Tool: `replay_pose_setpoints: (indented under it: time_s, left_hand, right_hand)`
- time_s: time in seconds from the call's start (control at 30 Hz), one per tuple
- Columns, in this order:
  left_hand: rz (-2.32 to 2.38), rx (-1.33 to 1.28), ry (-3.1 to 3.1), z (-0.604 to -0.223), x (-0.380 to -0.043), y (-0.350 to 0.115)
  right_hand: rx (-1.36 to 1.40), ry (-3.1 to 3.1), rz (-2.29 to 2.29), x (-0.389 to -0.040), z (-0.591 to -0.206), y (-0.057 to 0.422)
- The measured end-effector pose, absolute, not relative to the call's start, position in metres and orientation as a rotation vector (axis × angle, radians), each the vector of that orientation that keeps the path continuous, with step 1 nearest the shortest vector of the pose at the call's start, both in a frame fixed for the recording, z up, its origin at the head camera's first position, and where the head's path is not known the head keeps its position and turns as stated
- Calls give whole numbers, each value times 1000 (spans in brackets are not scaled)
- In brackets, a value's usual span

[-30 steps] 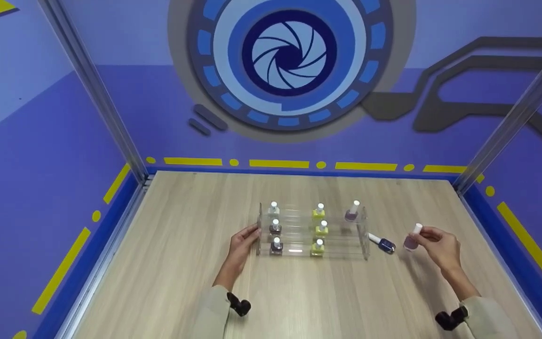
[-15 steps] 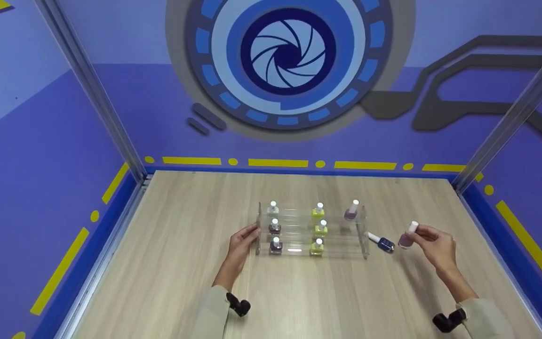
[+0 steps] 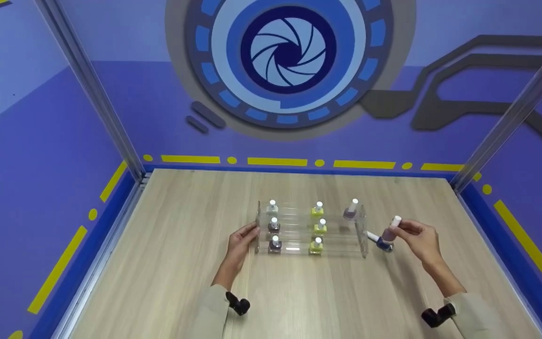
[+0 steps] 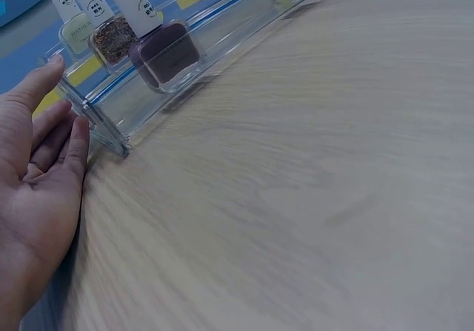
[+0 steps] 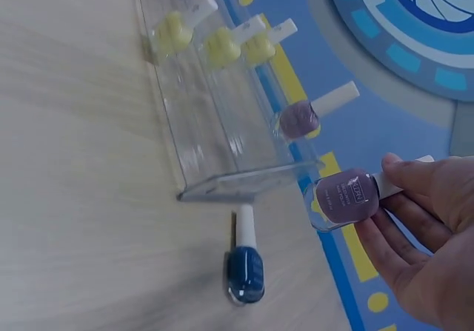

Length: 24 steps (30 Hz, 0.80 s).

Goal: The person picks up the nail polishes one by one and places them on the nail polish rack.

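Note:
A clear three-tier display rack (image 3: 294,235) holds several nail polish bottles with white caps. My left hand (image 3: 241,244) holds the rack's left end panel (image 4: 96,116), thumb near its upper edge and fingers at its outer side. My right hand (image 3: 420,238) pinches the white cap of a mauve nail polish bottle (image 5: 346,198), tilted and raised off the table. In the head view it hangs just above a dark blue nail polish bottle (image 3: 384,244) lying by the rack's right end. Another mauve bottle (image 3: 350,209) stands at the top tier's right end.
Three yellow bottles (image 3: 318,229) form a middle column on the rack. At its left are a pale bottle (image 3: 272,207), a speckled one (image 4: 113,41) and a dark purple one (image 4: 167,55). The wooden table (image 3: 195,212) is bounded by blue walls.
My right hand has moved left with the mauve nail polish bottle, from right of the lying blue bottle to above it. The left hand and rack have stayed put.

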State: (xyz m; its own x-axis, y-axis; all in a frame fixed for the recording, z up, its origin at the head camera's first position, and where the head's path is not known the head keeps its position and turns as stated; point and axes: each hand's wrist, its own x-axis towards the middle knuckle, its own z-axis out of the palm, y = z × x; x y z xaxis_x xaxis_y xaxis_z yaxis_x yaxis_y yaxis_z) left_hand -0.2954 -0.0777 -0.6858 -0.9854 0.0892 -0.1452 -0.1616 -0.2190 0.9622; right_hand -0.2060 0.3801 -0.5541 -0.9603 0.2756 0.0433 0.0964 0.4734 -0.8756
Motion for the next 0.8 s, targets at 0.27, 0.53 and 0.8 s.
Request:
replay_pose_setpoints:
  time_s: [0.27, 0.53, 0.8]
  left_hand:
    - [2339, -89, 1865, -686, -295, -78]
    - [2348, -75, 1870, -688, -296, -77]
    - [2340, -105, 1871, -686, -297, -77]
  right_hand:
    - [-276, -2507, 1587, -215, -549, 360]
    - [-247, -2446, 1651, -223, -551, 345]
    - [-242, -2447, 1660, -231, -558, 335]
